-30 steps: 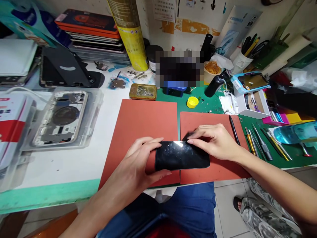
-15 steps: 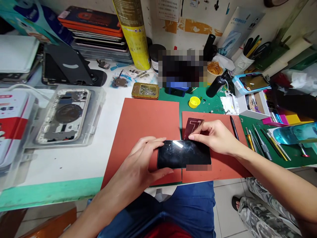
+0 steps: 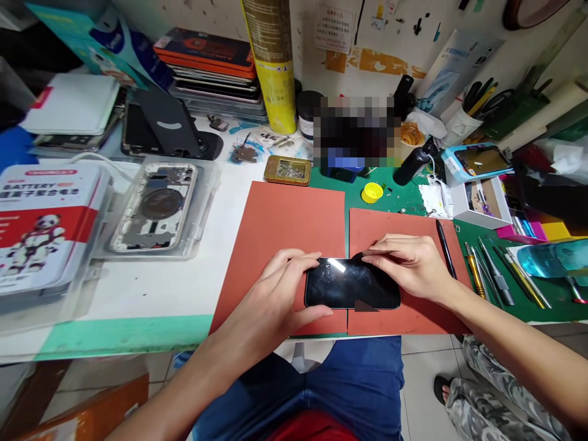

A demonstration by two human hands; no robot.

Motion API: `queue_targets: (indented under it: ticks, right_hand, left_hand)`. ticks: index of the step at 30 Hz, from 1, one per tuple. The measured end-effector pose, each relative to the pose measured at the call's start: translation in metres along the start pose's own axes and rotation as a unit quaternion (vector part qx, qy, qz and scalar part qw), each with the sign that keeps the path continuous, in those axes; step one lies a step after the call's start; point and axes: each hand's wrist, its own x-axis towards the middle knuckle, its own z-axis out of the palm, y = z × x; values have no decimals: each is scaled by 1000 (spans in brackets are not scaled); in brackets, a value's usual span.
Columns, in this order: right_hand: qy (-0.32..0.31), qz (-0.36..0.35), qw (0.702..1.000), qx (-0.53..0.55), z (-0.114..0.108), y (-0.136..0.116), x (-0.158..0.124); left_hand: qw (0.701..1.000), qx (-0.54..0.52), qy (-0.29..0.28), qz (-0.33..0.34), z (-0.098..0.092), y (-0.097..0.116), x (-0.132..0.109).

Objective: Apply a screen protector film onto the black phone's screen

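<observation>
A black-screened smartphone [image 3: 344,288] lies face up, its long side running left to right, across two reddish-brown mats [image 3: 294,214]. My left hand [image 3: 275,300] grips its left end, fingers at the far edge and thumb at the near edge. At the phone's far edge, my right hand [image 3: 413,260] pinches a thin dark card [image 3: 383,250], now seen nearly edge-on. Whether the card enters the phone's seam I cannot tell. Another dark brown thin piece [image 3: 365,306] sticks out at the near edge, towards the right.
Left of the mats, an opened phone housing [image 3: 154,208] lies on a clear plastic case, beside a battery box [image 3: 46,226]. Behind stand a small tin [image 3: 288,170], a yellow cap [image 3: 372,193] and a black bottle [image 3: 413,162]. Screwdrivers and tweezers [image 3: 496,272] lie right.
The card in my right hand has tilted from showing its face to nearly edge-on. My left hand keeps its grip on the smartphone. The whole view has shifted towards the left.
</observation>
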Motion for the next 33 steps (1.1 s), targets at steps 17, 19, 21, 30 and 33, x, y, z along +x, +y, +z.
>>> queue_targets:
  ticks: [17, 19, 21, 30, 33]
  right_hand:
    - [17, -47, 999, -11, 20, -4, 12]
    - [8, -1, 1000, 10, 19, -6, 14]
    - [-3, 54, 998, 39, 18, -8, 16]
    - [14, 178, 980, 93, 22, -14, 24]
    - [18, 211, 972, 100, 24, -15, 26]
  left_hand:
    - [1000, 1, -3, 18, 0, 1, -1]
    - [1000, -2, -11, 12, 0, 0, -2]
    - [1000, -9, -19, 13, -1, 0, -1]
    - [1000, -4, -21, 1, -3, 1, 1]
    - [1000, 0, -14, 4, -2, 1, 1]
